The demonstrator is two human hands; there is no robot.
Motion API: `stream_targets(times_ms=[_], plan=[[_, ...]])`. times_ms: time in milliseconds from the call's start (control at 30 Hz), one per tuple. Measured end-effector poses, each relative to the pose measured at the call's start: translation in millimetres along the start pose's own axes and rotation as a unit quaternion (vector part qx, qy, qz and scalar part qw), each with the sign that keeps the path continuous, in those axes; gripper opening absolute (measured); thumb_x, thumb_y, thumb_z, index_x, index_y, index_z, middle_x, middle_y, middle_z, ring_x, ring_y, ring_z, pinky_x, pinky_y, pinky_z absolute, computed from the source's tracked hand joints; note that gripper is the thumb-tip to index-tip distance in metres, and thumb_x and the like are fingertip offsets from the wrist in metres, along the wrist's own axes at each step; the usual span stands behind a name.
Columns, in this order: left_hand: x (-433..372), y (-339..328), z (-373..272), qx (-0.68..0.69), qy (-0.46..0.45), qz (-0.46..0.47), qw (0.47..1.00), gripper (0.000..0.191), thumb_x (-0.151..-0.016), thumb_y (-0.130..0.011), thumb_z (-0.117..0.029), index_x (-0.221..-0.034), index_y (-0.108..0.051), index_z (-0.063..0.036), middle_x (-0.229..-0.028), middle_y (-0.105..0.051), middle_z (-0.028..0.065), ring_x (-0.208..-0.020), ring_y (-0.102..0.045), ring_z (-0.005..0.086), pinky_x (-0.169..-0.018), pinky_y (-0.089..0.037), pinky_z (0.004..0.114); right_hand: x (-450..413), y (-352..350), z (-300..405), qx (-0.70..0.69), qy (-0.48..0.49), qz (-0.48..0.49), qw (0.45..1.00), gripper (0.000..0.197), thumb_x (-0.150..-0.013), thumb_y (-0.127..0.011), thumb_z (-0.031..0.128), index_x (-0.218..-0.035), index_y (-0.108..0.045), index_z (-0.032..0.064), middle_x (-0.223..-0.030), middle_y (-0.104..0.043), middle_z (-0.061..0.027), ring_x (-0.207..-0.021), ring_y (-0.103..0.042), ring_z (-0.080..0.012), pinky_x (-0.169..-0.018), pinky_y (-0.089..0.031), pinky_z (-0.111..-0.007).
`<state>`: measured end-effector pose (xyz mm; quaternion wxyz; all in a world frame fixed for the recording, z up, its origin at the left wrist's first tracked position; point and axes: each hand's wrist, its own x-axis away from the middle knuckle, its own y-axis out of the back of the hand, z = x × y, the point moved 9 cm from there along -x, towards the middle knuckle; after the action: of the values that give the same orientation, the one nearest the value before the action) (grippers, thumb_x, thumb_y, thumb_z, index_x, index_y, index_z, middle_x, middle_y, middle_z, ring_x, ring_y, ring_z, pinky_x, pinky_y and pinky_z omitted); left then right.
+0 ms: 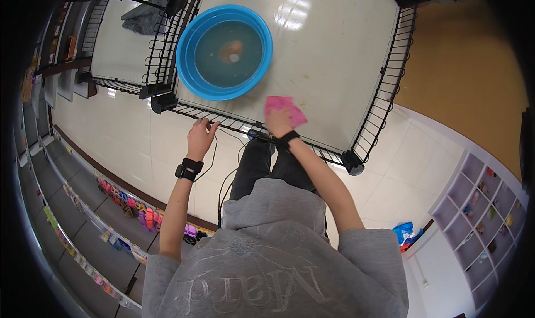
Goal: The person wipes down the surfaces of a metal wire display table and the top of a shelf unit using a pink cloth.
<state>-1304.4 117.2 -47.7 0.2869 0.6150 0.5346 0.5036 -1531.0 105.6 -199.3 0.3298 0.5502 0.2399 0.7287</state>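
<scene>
My right hand (279, 121) presses on a pink cloth (294, 109), which lies on the pale, glossy panel (334, 67) inside a black wire rim. The cloth spreads out beyond my fingers. My left hand (201, 136) rests at the near side of the black wire rim (225, 119), fingers at the wire and thumb apart. Beyond my left hand stands a round blue plastic basin (182, 52) holding cloudy water, with a pale orange object (231, 51) in it that I cannot identify. Small yellowish marks (302, 105) show on the panel just right of the cloth.
A second wire-rimmed section at the left holds a grey cloth (146, 17). Shelves (75, 192) with colourful goods run along the left. At the right are a brown board (459, 67) and a cubby shelf (472, 209). Thin black cables (216, 151) hang near my left wrist.
</scene>
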Motion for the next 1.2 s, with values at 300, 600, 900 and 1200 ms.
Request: stream_targets(times_ms=[300, 600, 900, 1200], plan=[[-0.8, -2.2, -2.3, 0.0, 0.002, 0.021, 1.0, 0.043, -0.086, -0.06, -0.039, -0.069, -0.053, -0.0005, -0.071, -0.057, 0.0144, -0.067, -0.057, 0.0343, -0.058, -0.046, 0.043, 6.5, -2.2, 18.6, 0.132, 0.152, -0.025, 0.979, 0.021, -0.08, -0.059, 0.028, -0.093, -0.072, 0.0185, -0.12, -0.05, -0.012, -0.112, -0.047, -0.0344, -0.086, -0.045, -0.047], [-4.8, -1.9, -2.3, -0.003, -0.006, 0.017, 1.0, 0.043, -0.086, -0.06, -0.039, -0.068, -0.054, -0.0009, -0.07, -0.057, 0.014, -0.066, -0.057, 0.0336, -0.057, -0.046, 0.043, 46.2, 97.3, -225.3, 0.063, 0.005, -0.197, 0.978, 0.041, -0.076, -0.054, 0.008, -0.114, -0.063, 0.0209, -0.132, -0.041, -0.0234, -0.11, -0.047, -0.0446, -0.098, -0.035, -0.05], [6.9, 7.2, 13.6, -0.009, 0.007, -0.014, 1.0, 0.04, -0.085, -0.06, -0.038, -0.071, -0.057, -0.0011, -0.077, -0.059, 0.0169, -0.074, -0.059, 0.035, -0.064, -0.048, 0.045, 21.8, 74.2, -217.4, -0.016, -0.031, -0.163, 0.986, 0.024, -0.087, -0.048, 0.019, -0.105, -0.059, 0.0078, -0.101, -0.06, -0.0267, -0.093, -0.057, -0.0449, -0.08, -0.045, -0.053], [111.3, 64.9, 129.9, 0.027, 0.124, -0.092, 0.988, 0.024, -0.081, -0.061, -0.026, -0.08, -0.059, -0.003, -0.079, -0.06, 0.0147, -0.077, -0.06, 0.0334, -0.068, -0.049, 0.043, 29.6, 33.3, -217.2, -0.358, -0.108, 0.014, 0.928, 0.013, -0.085, -0.049, 0.022, -0.09, -0.059, 0.0144, -0.075, -0.058, -0.0044, -0.066, -0.056, -0.0233, -0.058, -0.046, -0.038]])
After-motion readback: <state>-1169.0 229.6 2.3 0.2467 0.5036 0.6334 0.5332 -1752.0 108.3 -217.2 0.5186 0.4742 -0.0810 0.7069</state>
